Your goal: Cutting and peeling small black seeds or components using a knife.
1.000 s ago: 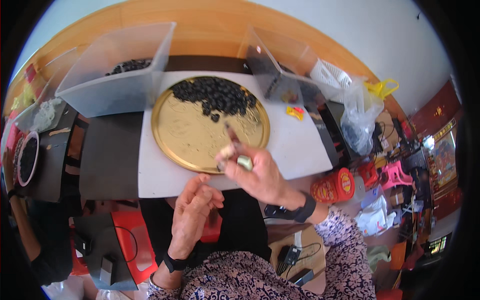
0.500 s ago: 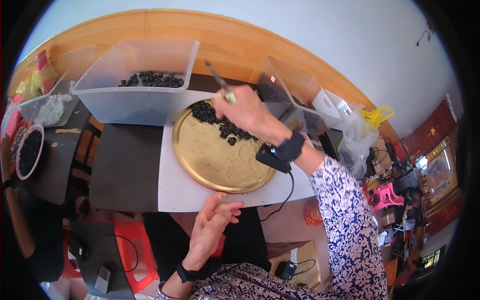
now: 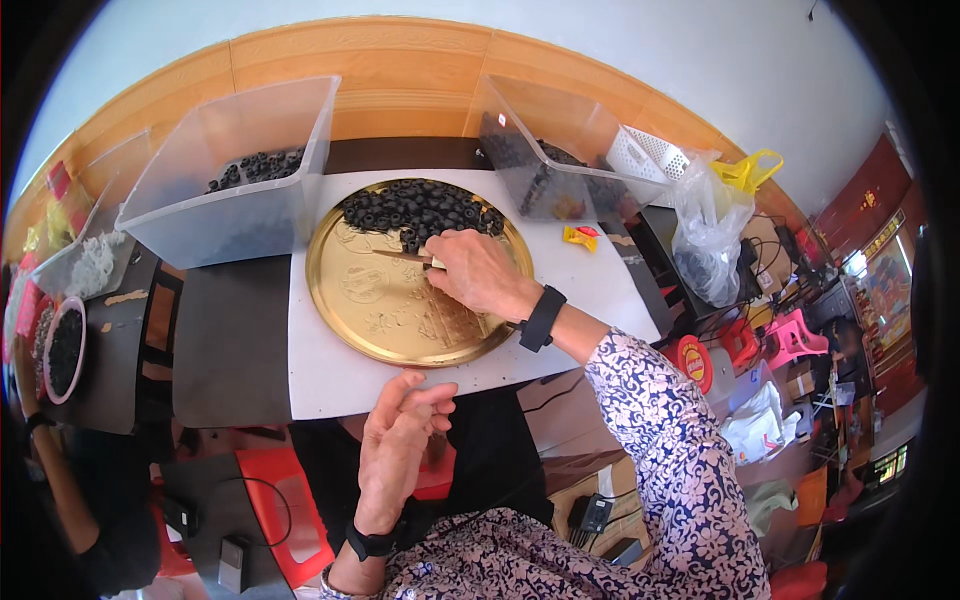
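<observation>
My right hand (image 3: pixel 478 275) is closed around the pale handle of a small knife (image 3: pixel 402 257), its blade pointing left just above a round gold tray (image 3: pixel 375 340). Many small black ring-shaped pieces (image 3: pixel 425 205) are heaped along the tray's far side, close beyond the knife. In front of the tray's near rim, my left hand (image 3: pixel 395 445) is raised with its fingers loosely bent and apart. Nothing shows in it.
A clear bin (image 3: pixel 220 205) with black pieces stands left of the tray. Another clear bin (image 3: pixel 560 185) is at the right, near a small yellow-red packet (image 3: pixel 580 237). A plastic bag (image 3: pixel 710 240) hangs farther right. Another person's arm (image 3: pixel 60 480) is at far left.
My right hand has come down and nearer over the tray, and the knife now points left instead of up and away. The black pieces are more in view. My left hand stays near the tray's front.
</observation>
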{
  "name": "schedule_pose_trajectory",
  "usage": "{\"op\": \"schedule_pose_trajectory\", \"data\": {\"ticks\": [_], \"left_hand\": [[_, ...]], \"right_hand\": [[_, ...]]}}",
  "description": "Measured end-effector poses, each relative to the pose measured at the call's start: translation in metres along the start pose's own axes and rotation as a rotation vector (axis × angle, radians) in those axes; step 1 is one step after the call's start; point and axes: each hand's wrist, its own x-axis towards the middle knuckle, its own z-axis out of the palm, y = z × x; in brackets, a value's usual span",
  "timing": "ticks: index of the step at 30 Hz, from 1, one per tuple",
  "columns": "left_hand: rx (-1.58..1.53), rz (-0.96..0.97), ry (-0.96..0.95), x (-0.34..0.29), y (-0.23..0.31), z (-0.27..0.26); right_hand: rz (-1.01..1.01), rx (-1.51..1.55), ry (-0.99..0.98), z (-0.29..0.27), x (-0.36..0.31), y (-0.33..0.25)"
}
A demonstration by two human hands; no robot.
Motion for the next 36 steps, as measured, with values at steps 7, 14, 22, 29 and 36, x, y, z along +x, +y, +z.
{"op": "schedule_pose_trajectory", "data": {"ticks": [7,14,22,29,36], "left_hand": [[0.039,-0.026,-0.019,-0.007,-0.002,-0.008],[0.156,0.006,-0.021,-0.011,-0.012,-0.003],[0.167,-0.087,-0.047,-0.022,-0.019,-0.007],[0.270,-0.163,-0.081,-0.024,-0.024,-0.007],[0.321,-0.186,-0.212,-0.024,-0.027,-0.007]], "right_hand": [[0.027,0.507,-0.089,-0.019,-0.054,-0.033],[-0.057,0.735,-0.016,-0.014,-0.124,-0.073],[0.154,0.957,0.049,0.007,-0.167,-0.080],[0.477,1.496,0.132,0.029,-0.193,-0.095],[0.693,1.786,0.268,0.044,-0.206,-0.103]]}}
